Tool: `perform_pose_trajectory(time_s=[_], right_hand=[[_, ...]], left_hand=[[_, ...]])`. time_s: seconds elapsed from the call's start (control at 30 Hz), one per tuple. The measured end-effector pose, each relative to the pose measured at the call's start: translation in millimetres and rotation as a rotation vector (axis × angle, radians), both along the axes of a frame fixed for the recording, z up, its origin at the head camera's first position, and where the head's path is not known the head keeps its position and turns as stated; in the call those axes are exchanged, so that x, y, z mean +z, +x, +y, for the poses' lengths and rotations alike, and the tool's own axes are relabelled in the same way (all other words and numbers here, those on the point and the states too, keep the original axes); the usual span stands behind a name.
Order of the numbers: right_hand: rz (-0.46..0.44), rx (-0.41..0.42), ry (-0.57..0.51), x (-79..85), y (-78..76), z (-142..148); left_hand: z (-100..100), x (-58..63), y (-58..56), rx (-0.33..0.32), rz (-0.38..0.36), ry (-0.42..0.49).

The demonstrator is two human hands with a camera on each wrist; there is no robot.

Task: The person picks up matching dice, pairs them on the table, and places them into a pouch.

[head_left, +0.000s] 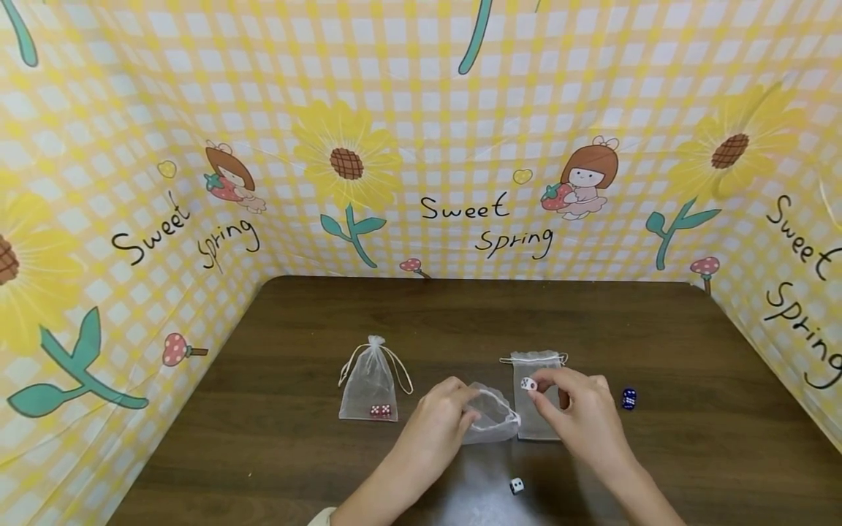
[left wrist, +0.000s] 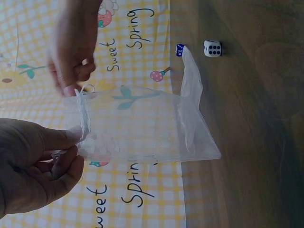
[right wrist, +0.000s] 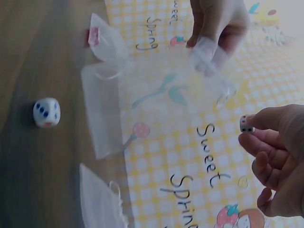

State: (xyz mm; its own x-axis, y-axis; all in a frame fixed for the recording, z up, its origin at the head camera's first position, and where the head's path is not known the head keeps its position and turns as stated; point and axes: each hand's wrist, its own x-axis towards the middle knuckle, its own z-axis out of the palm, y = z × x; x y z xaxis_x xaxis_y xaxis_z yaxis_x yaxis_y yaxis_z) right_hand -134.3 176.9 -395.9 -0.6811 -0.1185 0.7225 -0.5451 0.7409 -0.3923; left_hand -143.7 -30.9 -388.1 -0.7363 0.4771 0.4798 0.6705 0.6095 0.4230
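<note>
My left hand (head_left: 434, 418) pinches the rim of a sheer white drawstring bag (head_left: 488, 432), whose mouth gapes toward the right. In the left wrist view the bag (left wrist: 137, 126) hangs see-through from thumb and fingers, with nothing showing inside. Right of the mouth, my right hand (head_left: 588, 413) holds a white die (head_left: 528, 383) between thumb and index finger, apart from the bag in the right wrist view. A second white die (head_left: 516, 486) lies on the table, nearer to me than both hands.
A drawstring bag (head_left: 368, 380) with two red dice (head_left: 380, 410) lies at left, its neck gathered. Another sheer bag (head_left: 539, 431) lies flat behind the hands. Blue dice (head_left: 629, 399) sit at right on the brown table (head_left: 296, 467). Patterned cloth (head_left: 421, 146) walls the back and sides.
</note>
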Motion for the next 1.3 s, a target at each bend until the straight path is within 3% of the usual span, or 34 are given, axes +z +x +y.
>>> perform_pose_trajectory(time_s=[0.1, 0.23, 0.53, 0.8, 0.93, 1.13, 1.3], right_hand=[[0.056, 0.069, 0.021, 3.0, 0.3, -7.1], [0.055, 0.119, 0.069, 5.5, 3.0, -16.1], [-0.053, 0.101, 0.116, 5.7, 8.5, -25.9], [0.005, 0.115, 0.043, 4.4, 9.7, -18.4], [-0.026, 0.093, 0.017, -6.3, 12.0, -11.4], [-0.167, 0.095, -0.056, -37.1, 21.2, -2.9], [-0.205, 0.102, -0.065, -58.0, 25.0, 1.3]], left_hand=[[1.6, -2.2, 0.0, -0.008, 0.007, -0.01], [3.0, -4.5, 0.1, -0.007, 0.008, -0.022], [3.8, -5.5, 0.0, -0.006, -0.005, -0.026], [1.4, -1.2, -2.3, 0.014, 0.044, -0.006], [-2.1, 0.7, -4.2, 0.029, 0.036, 0.017], [-6.7, 2.2, -6.9, 0.038, 0.032, 0.042], [-10.2, 4.8, -8.4, 0.052, 0.032, 0.044]])
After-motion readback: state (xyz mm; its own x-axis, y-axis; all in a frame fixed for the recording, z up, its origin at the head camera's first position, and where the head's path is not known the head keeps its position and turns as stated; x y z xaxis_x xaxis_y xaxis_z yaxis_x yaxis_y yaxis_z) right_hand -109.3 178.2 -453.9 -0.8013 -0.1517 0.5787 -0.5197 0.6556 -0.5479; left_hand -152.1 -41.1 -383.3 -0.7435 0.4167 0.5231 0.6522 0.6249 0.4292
